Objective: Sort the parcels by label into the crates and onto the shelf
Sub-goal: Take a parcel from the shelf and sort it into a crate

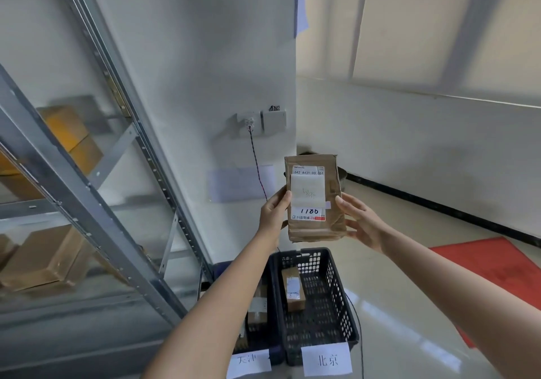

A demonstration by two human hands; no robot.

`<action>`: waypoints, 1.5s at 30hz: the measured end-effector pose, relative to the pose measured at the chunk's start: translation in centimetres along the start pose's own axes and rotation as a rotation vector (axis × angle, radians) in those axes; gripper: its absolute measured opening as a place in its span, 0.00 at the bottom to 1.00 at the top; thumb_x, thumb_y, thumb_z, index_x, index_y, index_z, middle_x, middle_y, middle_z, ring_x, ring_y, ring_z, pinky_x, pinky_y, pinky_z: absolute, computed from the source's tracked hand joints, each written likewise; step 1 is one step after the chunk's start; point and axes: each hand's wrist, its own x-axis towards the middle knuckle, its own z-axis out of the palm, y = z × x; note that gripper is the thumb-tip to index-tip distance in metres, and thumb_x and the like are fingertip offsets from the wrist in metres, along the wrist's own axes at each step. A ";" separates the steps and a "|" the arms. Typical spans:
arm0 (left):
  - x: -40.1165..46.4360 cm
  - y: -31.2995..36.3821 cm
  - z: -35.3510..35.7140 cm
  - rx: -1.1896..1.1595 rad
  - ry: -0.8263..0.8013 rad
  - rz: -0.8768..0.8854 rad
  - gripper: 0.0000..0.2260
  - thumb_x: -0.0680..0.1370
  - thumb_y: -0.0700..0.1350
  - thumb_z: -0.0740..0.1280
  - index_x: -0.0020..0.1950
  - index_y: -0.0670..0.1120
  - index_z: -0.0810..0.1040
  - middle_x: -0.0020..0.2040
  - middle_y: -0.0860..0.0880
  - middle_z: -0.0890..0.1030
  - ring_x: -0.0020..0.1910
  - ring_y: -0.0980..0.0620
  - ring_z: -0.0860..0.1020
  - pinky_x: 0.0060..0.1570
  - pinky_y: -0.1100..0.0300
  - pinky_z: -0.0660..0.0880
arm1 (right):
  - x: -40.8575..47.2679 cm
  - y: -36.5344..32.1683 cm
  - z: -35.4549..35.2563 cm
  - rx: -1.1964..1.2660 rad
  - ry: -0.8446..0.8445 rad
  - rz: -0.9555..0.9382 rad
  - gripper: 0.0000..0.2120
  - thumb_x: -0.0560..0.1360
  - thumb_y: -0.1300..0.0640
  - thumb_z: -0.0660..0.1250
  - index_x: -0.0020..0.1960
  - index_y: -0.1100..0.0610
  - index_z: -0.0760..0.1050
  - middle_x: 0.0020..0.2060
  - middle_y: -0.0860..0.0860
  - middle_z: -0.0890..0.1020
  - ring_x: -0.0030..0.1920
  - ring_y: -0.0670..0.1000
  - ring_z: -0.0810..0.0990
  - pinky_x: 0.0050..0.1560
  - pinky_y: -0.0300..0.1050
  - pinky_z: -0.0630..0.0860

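I hold a brown cardboard parcel (317,229) upright at chest height, its white shipping label and a taped paper slip facing me. My left hand (273,214) grips its left edge with the thumb on the label. My right hand (361,223) holds the right side, fingers curled behind it. Below the parcel stand two dark plastic crates side by side. The right crate (336,305) carries a paper tag and holds one small brown parcel (293,288). The left crate (270,346) also has a tag, and my left forearm partly hides the parcel (257,308) inside it.
A grey metal shelf (96,203) rises on the left with brown boxes (44,258) on its levels. A white wall with a socket and a dangling cable (259,168) stands behind the crates. A red mat (494,270) lies on the glossy floor at right.
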 end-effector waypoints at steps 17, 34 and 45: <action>-5.3 -2.2 2.6 -0.002 0.161 0.048 0.16 0.81 0.51 0.65 0.68 0.53 0.75 0.54 0.53 0.83 0.50 0.59 0.80 0.37 0.64 0.77 | -0.8 2.5 -3.5 -0.053 -0.250 0.014 0.30 0.71 0.42 0.71 0.72 0.43 0.69 0.63 0.50 0.80 0.61 0.56 0.80 0.60 0.56 0.77; -2.4 -23.8 -3.1 0.013 0.186 0.038 0.17 0.81 0.50 0.64 0.69 0.51 0.75 0.60 0.50 0.82 0.51 0.58 0.81 0.40 0.67 0.78 | 5.1 22.5 -4.4 -0.112 -0.265 0.055 0.31 0.72 0.41 0.69 0.72 0.48 0.69 0.64 0.53 0.79 0.62 0.58 0.79 0.57 0.52 0.78; 5.2 -42.7 -7.9 0.074 0.165 -0.034 0.20 0.82 0.50 0.64 0.74 0.52 0.69 0.60 0.54 0.80 0.51 0.63 0.78 0.43 0.70 0.76 | 14.3 40.3 -6.2 -0.124 -0.207 0.169 0.20 0.77 0.47 0.66 0.68 0.48 0.74 0.61 0.51 0.81 0.61 0.55 0.80 0.59 0.50 0.78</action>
